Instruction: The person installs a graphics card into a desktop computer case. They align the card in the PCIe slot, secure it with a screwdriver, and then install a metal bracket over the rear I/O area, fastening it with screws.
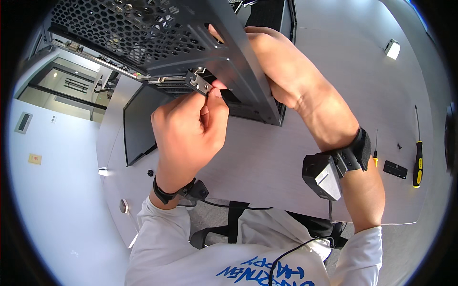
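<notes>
A dark grey computer case with a honeycomb-perforated panel fills the top of the view, standing on the table. My left hand is closed, thumb and forefinger pinching the end of a small metal bracket at an opening in the case's lower part. Around the case's right edge reaches my right hand. Its fingers are mostly hidden inside; one fingertip shows through a slot above and another beside the bracket, so its grip is unclear.
A dark flat panel stands behind my left hand. On the right lie a yellow-and-black screwdriver, a second screwdriver partly behind my forearm, a small black plate and tiny dark screws. A white block sits far right.
</notes>
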Tool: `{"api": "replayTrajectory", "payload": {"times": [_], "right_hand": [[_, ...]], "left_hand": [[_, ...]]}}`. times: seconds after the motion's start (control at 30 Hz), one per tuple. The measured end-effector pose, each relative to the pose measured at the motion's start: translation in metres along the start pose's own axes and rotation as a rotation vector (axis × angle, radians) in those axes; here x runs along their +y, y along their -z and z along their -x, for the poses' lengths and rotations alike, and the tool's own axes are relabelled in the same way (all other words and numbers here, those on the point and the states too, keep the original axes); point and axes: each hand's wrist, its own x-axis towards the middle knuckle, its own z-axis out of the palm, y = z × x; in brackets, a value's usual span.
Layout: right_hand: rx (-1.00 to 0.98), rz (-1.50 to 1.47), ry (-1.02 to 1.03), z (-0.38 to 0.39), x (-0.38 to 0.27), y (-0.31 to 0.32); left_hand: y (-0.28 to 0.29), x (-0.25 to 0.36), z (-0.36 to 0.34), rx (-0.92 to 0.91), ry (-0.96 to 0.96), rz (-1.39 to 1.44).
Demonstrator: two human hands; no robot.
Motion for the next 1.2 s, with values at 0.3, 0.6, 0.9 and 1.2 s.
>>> {"api": "replayTrajectory", "payload": {"times": [0.3,0.6,0.9,1.2], "right_hand": [[-0.030,-0.002,0.019,-0.0022,0.0021,0.0037],[-0.034,-0.012,0.036,-0.0042,0.0049,0.0033],[-0.033,-0.023,0.033,-0.0020,0.0028,0.0020],[-0.042,-0.019,0.034,-0.0009,0.0024,0.0024]], "left_hand": [[-0.0016,-0.0028,-0.0014,0.009,-0.070,-0.062],[0.0000,-0.0062,-0.0004,-0.002,-0.112,-0.112],[-0.0013,-0.0056,-0.0006,0.008,-0.103,-0.080],[-0.0018,-0.0070,-0.0001,0.015,-0.128,-0.077]]}}
